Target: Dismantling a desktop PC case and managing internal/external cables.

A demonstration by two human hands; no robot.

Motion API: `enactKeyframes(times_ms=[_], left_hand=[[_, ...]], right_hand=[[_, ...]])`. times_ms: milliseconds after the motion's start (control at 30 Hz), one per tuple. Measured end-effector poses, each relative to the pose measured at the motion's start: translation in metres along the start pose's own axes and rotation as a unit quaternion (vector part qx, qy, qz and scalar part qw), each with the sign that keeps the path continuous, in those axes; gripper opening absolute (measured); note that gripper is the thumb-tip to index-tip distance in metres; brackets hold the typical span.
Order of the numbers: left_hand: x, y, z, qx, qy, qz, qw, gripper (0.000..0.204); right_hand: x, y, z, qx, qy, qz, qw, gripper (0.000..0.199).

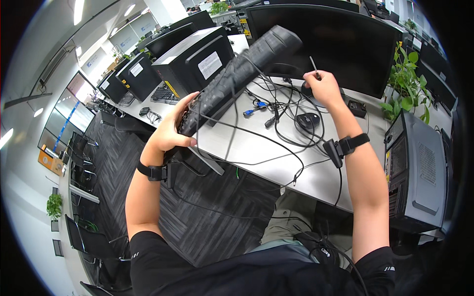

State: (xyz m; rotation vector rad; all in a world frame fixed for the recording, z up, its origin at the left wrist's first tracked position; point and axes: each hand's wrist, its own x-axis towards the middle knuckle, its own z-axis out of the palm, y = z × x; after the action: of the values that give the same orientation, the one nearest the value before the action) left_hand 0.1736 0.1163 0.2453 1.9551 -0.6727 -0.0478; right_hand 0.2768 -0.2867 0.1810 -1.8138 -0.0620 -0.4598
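My left hand grips one end of a black keyboard, lifted over the desk and tilted up to the right. A dark cable hangs in loops across it. To the right, near the monitor's lower edge, my right hand is closed on a thin grey rod with a dark end; its exact kind is unclear. Between my hands, black cables lie tangled on the desk. Blue-ended video connectors and a black plug lie among them. A black mouse sits within the loops.
A large monitor stands behind the cables on the white desk. Computer towers stand left and right. A leafy plant is beside the monitor. Cables hang over the desk's front edge, and chairs line the left wall.
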Motion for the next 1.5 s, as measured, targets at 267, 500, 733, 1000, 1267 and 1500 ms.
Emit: enactKeyframes(times_ms=[267, 500, 733, 1000, 1267, 1500], left_hand=[[0.013, 0.007, -0.001, -0.005, 0.036, 0.012, 0.999, 0.118], [0.011, 0.017, 0.006, 0.063, -0.04, -0.008, 0.997, 0.113], [0.014, 0.019, 0.009, 0.113, -0.086, 0.005, 0.99, 0.114], [0.014, 0.027, 0.017, 0.188, -0.097, 0.018, 0.977, 0.107], [0.01, 0.016, 0.004, 0.185, -0.091, 0.04, 0.978, 0.094], [0.008, 0.01, 0.004, 0.235, -0.055, -0.012, 0.97, 0.096]], right_hand=[[-0.067, -0.014, 0.025, 0.187, -0.23, 0.056, 0.954, 0.016], [-0.07, 0.009, 0.026, 0.025, -0.239, 0.078, 0.968, 0.024], [-0.042, -0.001, 0.014, 0.188, -0.178, 0.074, 0.963, 0.031], [-0.026, -0.001, 0.022, 0.27, -0.193, -0.037, 0.943, 0.037], [0.009, -0.013, -0.018, 0.348, -0.081, 0.029, 0.934, 0.024], [0.007, -0.051, -0.071, 0.449, -0.09, -0.086, 0.885, 0.023]])
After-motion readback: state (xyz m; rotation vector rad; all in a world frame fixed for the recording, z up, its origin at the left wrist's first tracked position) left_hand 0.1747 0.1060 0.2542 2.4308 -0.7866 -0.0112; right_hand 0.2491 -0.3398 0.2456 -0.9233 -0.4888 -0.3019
